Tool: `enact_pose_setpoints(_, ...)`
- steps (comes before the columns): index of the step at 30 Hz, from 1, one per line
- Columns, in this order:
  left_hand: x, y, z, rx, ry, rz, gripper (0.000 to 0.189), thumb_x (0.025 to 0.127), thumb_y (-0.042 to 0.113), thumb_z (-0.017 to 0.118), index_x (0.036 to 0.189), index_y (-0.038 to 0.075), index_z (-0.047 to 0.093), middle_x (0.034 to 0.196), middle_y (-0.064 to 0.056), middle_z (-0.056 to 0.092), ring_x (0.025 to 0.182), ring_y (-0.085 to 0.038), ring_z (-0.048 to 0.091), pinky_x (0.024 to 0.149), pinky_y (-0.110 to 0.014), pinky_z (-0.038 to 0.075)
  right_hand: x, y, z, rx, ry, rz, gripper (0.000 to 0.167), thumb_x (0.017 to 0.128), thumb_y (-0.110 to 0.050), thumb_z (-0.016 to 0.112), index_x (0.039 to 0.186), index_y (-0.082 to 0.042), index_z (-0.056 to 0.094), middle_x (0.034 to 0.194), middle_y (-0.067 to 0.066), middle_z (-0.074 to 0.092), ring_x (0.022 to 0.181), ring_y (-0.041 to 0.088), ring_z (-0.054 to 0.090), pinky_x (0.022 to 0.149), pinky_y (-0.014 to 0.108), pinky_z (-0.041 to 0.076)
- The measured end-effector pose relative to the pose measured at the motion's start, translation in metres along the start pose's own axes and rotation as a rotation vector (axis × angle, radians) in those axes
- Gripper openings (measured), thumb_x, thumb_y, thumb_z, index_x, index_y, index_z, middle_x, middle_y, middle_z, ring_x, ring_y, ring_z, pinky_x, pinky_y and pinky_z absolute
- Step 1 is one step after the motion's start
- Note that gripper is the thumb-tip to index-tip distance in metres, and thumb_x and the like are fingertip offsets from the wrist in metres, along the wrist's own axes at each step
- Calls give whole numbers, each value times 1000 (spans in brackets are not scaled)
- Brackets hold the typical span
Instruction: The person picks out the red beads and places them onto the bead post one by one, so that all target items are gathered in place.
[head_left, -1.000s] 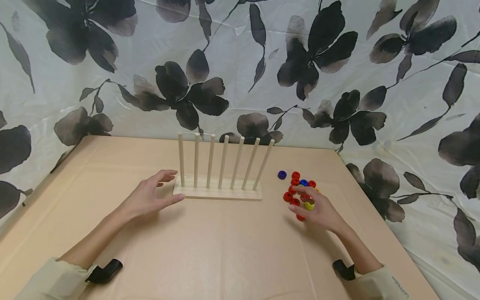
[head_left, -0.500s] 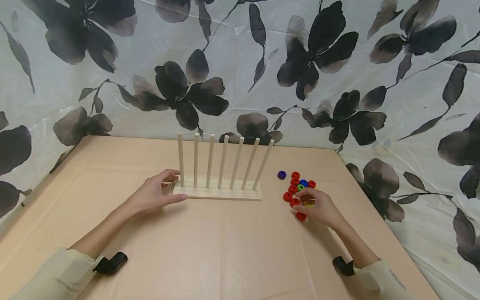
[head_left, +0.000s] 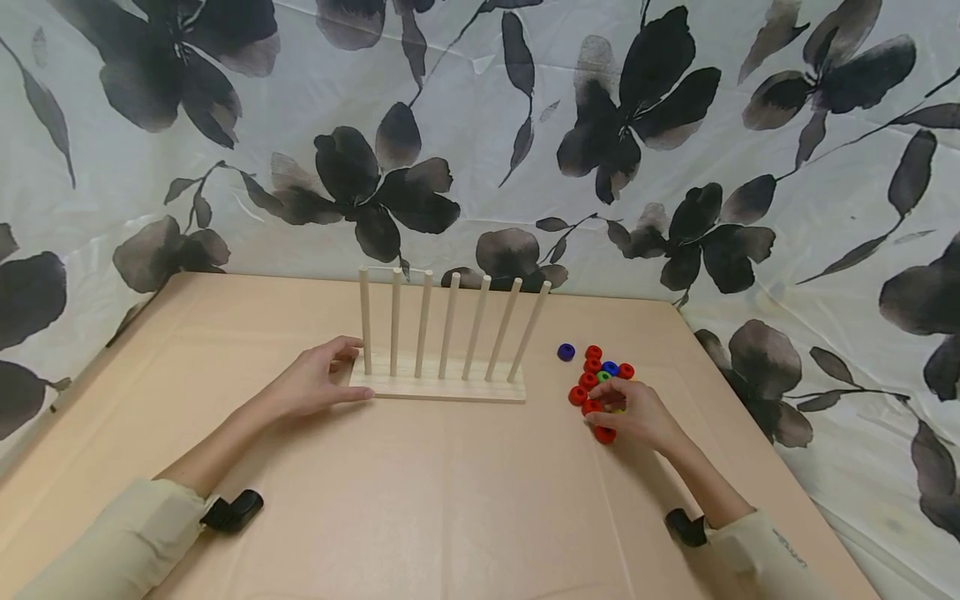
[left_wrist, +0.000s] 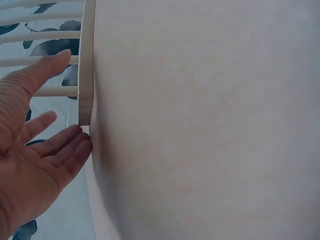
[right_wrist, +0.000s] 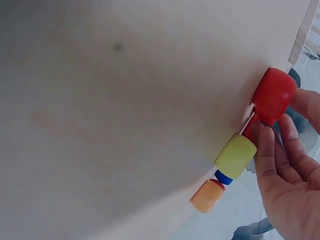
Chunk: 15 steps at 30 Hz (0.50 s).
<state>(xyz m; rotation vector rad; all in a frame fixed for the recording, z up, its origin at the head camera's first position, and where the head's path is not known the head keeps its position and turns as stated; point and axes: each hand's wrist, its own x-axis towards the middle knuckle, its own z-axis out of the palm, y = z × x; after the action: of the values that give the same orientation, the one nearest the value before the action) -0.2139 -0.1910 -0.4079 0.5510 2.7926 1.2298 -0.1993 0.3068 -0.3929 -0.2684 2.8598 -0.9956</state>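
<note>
A pale wooden rack (head_left: 438, 387) with several upright pegs stands on the table. At its left end my left hand (head_left: 311, 383) has its thumb by the front edge and its fingers beside the end. In the left wrist view, fingertips of the left hand (left_wrist: 40, 160) touch the end of the base (left_wrist: 86, 65). My right hand (head_left: 637, 412) is among the beads, thumb and fingers around a red bead (head_left: 591, 407). In the right wrist view, a nearer red bead (right_wrist: 275, 94) partly hides the right hand's (right_wrist: 292, 170) grip. A yellow-green bead (right_wrist: 236, 156) lies beside the fingers.
Several more red beads lie around the right hand, with a green bead (head_left: 603, 377) and a blue bead (head_left: 611, 368). Another blue bead (head_left: 566, 352) lies apart, nearer the rack. An orange bead (right_wrist: 208, 196) shows in the right wrist view. Floral cloth (head_left: 480, 100) hangs behind the table (head_left: 450, 500).
My right hand has lowered slightly and its thumb and fingers have closed in around a red bead. My left hand has moved slightly right, against the rack's end.
</note>
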Motion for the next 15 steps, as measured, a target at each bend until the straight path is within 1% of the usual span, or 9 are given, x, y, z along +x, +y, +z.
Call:
enact_pose_setpoints(4, 3, -2, 0, 14, 1, 7, 77, 83, 24, 88, 140, -10, 50, 130, -28, 62, 120, -48, 59, 105, -61, 47, 1, 1, -1, 6, -6, -6, 31, 86, -14, 84, 109, 0, 70, 107, 11, 71, 91, 22, 68, 74, 19, 57)
enact_pose_setpoints(9, 3, -2, 0, 36, -5, 0, 73, 84, 22, 87, 137, -14, 52, 132, -31, 61, 119, -49, 59, 104, -60, 48, 1, 1, -1, 6, -12, 2, 30, 85, -14, 85, 108, 0, 71, 106, 11, 71, 91, 22, 68, 74, 19, 57)
enact_pose_setpoints(15, 2, -1, -1, 79, -10, 2, 67, 85, 23, 85, 134, -13, 57, 132, -31, 61, 120, -48, 59, 105, -59, 47, 1, 2, -1, 7, -14, 9, 30, 85, -14, 85, 108, 0, 71, 105, 10, 71, 90, 21, 67, 74, 20, 57)
